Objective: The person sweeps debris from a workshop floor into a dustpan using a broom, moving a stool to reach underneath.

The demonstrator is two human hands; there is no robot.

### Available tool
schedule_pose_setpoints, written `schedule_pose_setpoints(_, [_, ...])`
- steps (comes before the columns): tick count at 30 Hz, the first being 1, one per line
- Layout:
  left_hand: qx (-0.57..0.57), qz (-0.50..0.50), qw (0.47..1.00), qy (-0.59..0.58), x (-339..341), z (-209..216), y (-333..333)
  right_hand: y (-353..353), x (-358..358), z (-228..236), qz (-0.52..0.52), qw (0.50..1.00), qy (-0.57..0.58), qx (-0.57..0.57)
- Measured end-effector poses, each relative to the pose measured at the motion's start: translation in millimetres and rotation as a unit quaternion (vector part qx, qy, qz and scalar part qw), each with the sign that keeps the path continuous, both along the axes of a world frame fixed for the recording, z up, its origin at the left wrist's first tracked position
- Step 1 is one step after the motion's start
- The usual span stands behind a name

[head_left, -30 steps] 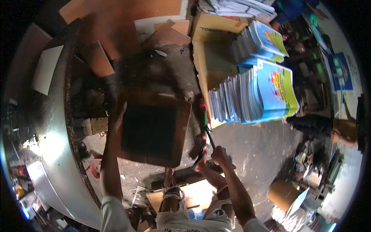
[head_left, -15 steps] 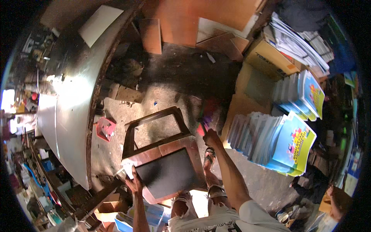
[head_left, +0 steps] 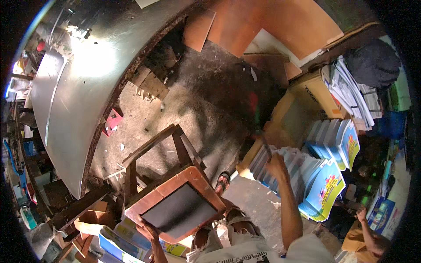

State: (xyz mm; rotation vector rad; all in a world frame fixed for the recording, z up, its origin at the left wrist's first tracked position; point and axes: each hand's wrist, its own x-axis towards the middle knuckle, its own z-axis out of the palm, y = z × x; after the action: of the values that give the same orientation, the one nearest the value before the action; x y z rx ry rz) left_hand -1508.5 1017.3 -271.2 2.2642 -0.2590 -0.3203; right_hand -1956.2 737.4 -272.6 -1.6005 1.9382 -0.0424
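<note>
Our left hand (head_left: 148,231) grips the near edge of the stool (head_left: 184,209), and our right hand (head_left: 276,165) is curled round a dark stick (head_left: 265,146) that looks blurry. The stool is tipped by our knees, with its black seat up and its legs pointing away from us. Books (head_left: 322,188) are piled by the right hand; we cannot tell if it touches them. A shiny table (head_left: 79,105) is on the left.

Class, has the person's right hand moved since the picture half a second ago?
Yes, rightward: then, the right hand appeared left of the nearer book stack; now it overlaps that stack in view.
</note>
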Motion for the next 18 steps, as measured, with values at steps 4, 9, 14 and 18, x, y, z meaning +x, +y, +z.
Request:
schedule_pose_setpoints(4, [0.101,-0.08,0.989,-0.066,15,-32,13,-71,-27,-128,0.073,0.994,0.071,0.029])
schedule_pose_setpoints(9, [0.017,-0.097,0.994,-0.052,29,-49,6,-33,75,-183,0.511,0.84,0.174,0.059])
schedule_pose_setpoints(14, [0.129,-0.107,0.976,-0.14,64,-44,-4,-5,80,-69,0.176,0.979,-0.092,0.051])
schedule_pose_setpoints(18, [0.196,-0.207,0.873,-0.396,89,-68,67,-58,-1,-44,0.015,1.0,-0.013,-0.022])
